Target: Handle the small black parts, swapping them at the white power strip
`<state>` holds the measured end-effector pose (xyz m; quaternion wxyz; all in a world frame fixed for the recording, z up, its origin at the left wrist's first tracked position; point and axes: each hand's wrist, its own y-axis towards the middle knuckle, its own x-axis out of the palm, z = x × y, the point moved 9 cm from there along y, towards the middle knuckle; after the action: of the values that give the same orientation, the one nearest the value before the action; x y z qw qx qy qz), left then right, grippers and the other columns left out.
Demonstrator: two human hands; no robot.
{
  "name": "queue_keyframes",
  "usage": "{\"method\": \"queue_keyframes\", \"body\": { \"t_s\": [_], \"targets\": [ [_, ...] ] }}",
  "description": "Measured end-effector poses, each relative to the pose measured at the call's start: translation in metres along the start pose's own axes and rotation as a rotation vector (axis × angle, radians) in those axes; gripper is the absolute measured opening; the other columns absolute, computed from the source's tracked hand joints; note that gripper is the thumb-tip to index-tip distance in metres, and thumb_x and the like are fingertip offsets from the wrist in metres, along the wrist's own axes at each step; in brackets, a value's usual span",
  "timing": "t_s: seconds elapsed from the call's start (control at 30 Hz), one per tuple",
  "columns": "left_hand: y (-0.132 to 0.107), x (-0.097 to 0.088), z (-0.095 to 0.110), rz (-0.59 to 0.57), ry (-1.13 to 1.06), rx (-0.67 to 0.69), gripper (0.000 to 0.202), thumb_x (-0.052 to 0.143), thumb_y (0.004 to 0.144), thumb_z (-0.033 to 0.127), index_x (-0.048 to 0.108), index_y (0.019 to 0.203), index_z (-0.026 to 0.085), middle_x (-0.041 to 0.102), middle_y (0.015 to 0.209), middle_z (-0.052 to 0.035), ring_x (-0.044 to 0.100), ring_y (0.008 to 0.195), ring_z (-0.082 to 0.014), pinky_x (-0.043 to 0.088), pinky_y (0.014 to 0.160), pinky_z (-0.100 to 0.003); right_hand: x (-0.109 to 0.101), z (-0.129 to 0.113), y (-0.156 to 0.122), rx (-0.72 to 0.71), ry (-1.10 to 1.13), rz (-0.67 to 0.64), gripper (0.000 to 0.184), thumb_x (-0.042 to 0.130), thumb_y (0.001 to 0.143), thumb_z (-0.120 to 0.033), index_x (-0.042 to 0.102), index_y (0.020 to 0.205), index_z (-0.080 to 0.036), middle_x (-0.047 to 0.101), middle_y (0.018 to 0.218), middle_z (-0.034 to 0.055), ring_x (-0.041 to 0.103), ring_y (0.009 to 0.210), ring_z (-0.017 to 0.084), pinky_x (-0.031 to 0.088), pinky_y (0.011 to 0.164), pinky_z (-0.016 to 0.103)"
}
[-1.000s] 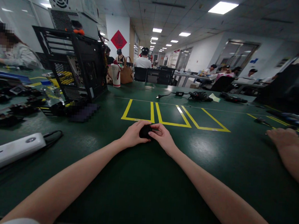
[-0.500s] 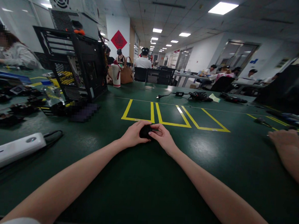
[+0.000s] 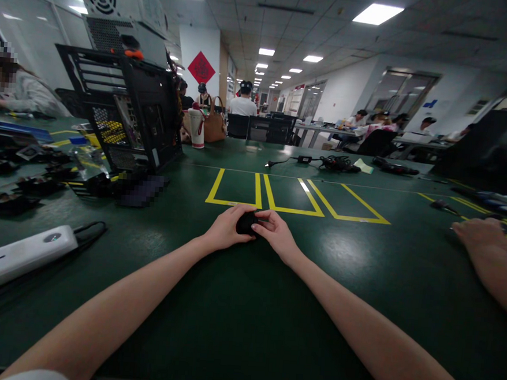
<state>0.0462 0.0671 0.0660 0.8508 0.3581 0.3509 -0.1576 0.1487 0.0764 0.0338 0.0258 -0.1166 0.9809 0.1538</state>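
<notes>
Left hand (image 3: 226, 230): curled around the small black thing (image 3: 245, 223), with fingers over its top.
Right hand (image 3: 277, 232): curled too; its thumb and fingers pinch the same thing from the other side.
Small black thing: round and dark, mostly hidden by both hands. It is low on the table (image 3: 244, 322), just in front of the yellow tape boxes (image 3: 279, 196).
Table: dark green, smooth and a bit shiny.
Left side: a black metal computer case (image 3: 128, 112) full of holes, lumpy black parts (image 3: 28, 184) and a long white power strip (image 3: 17, 256).
Right side: another person's hand (image 3: 480, 233) lies flat, well apart.
Far back: tangled black cables (image 3: 337, 163).
</notes>
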Motion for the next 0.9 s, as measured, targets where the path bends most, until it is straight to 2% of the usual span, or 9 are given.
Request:
{"method": "queue_keyframes", "body": {
  "t_s": [0.17, 0.47, 0.67, 0.9],
  "targets": [
    [0.0003, 0.0002, -0.0001, 0.004, 0.006, 0.01, 0.058, 0.066, 0.063, 0.026, 0.039, 0.114, 0.023, 0.049, 0.113, -0.0043, 0.047, 0.106, -0.0211, 0.04, 0.09, -0.038, 0.0007, 0.0053, 0.0002, 0.049, -0.034, -0.028, 0.034, 0.06, 0.07, -0.026, 0.05, 0.102, -0.02, 0.054, 0.108, 0.0046, 0.053, 0.102, 0.018, 0.04, 0.092, 0.039],
    [0.0003, 0.0014, -0.0026, 0.014, 0.002, 0.016, 0.06, 0.067, 0.062, 0.025, 0.039, 0.114, 0.024, 0.049, 0.114, -0.0034, 0.047, 0.106, -0.021, 0.039, 0.09, -0.039, 0.0025, -0.0032, -0.0018, 0.008, -0.009, -0.025, 0.026, 0.06, 0.07, -0.026, 0.051, 0.094, -0.021, 0.055, 0.102, 0.0025, 0.055, 0.096, 0.016, 0.044, 0.088, 0.036],
    [0.0003, 0.0006, -0.0015, 0.008, -0.01, -0.003, 0.058, 0.066, 0.063, 0.024, 0.039, 0.114, 0.025, 0.049, 0.114, -0.0035, 0.047, 0.107, -0.0218, 0.039, 0.09, -0.041, 0.0046, 0.0043, -0.0005, 0.07, -0.037, -0.068, 0.036, 0.058, 0.071, -0.027, 0.049, 0.106, -0.022, 0.053, 0.109, 0.0046, 0.054, 0.099, 0.018, 0.043, 0.087, 0.039],
    [-0.0001, 0.001, -0.0024, 0.017, -0.001, 0.008, 0.059, 0.067, 0.062, 0.024, 0.04, 0.114, 0.024, 0.049, 0.113, -0.0034, 0.047, 0.106, -0.0212, 0.039, 0.09, -0.039, 0.0059, -0.0024, -0.002, 0.025, 0.037, -0.058, 0.027, 0.061, 0.069, -0.023, 0.051, 0.094, -0.021, 0.055, 0.103, 0.0023, 0.054, 0.099, 0.017, 0.043, 0.089, 0.036]
  ]
}}
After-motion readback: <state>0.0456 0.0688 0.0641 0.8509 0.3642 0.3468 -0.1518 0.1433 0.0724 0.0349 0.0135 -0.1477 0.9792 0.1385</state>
